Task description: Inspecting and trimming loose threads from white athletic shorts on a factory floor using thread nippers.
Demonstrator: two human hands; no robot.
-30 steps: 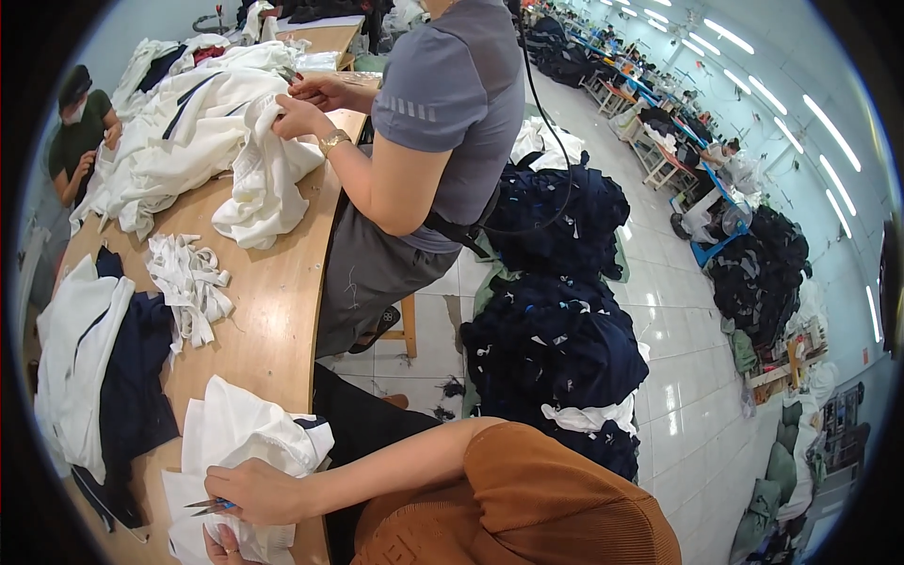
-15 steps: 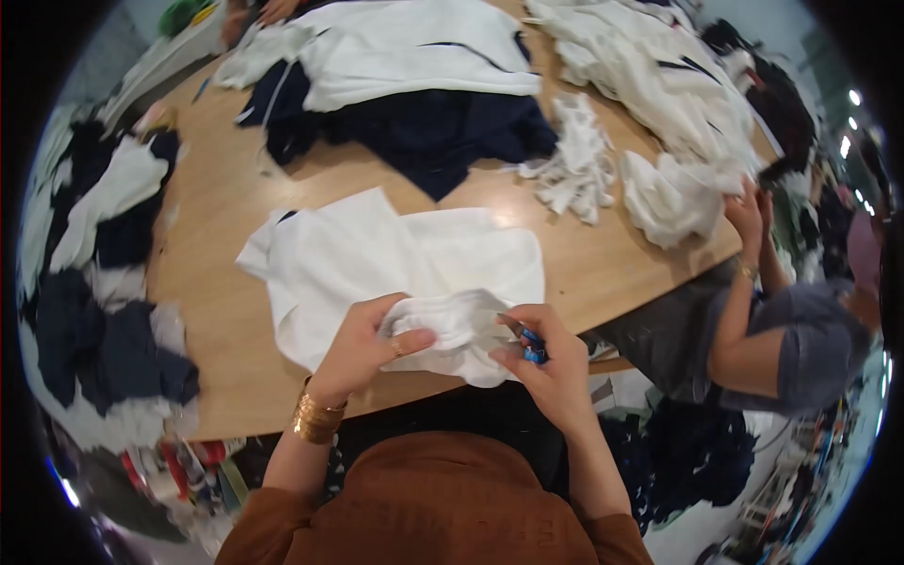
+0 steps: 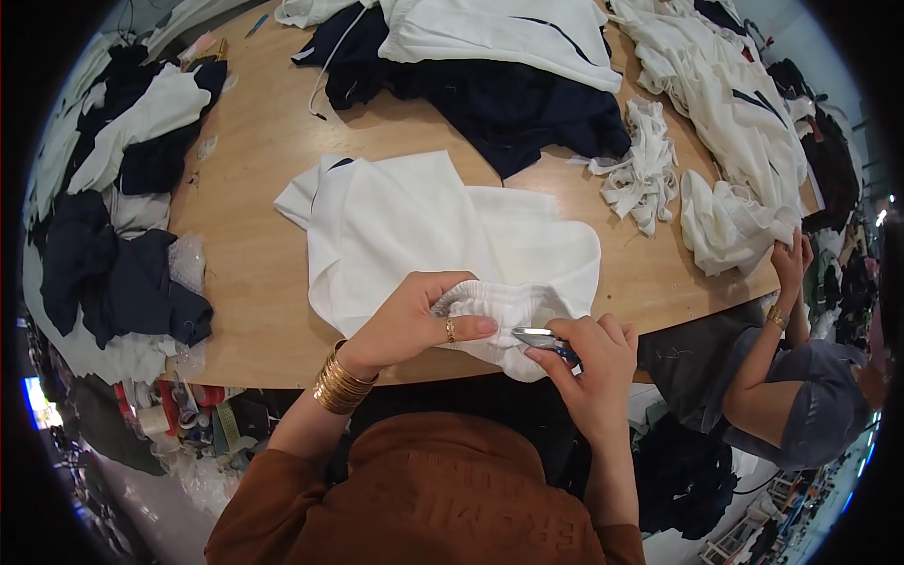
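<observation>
A white garment (image 3: pixel 400 221) lies partly folded on the table, its gathered elastic band (image 3: pixel 504 303) raised at the near edge. My left hand (image 3: pixel 414 318) pinches that band, thumb on top and fingers underneath. In my right hand (image 3: pixel 595 372) is a pair of thread snips (image 3: pixel 537 337) with metal blades and a blue handle. The blade tips rest at the band, close to my left thumb. Whether a thread lies between the blades is too small to tell.
White garments over navy ones (image 3: pixel 499 104) lie at the far side, beside white fabric strips (image 3: pixel 645 169). Dark and white clothes (image 3: pixel 141 264) are heaped at the left. On the right, a co-worker's hands (image 3: pixel 791 264) touch a white garment (image 3: pixel 725 226) at the table edge.
The snips have turned from pointing away in my right hand to lying with their blades at the band. The view has shifted, so the table appears lower left to right.
</observation>
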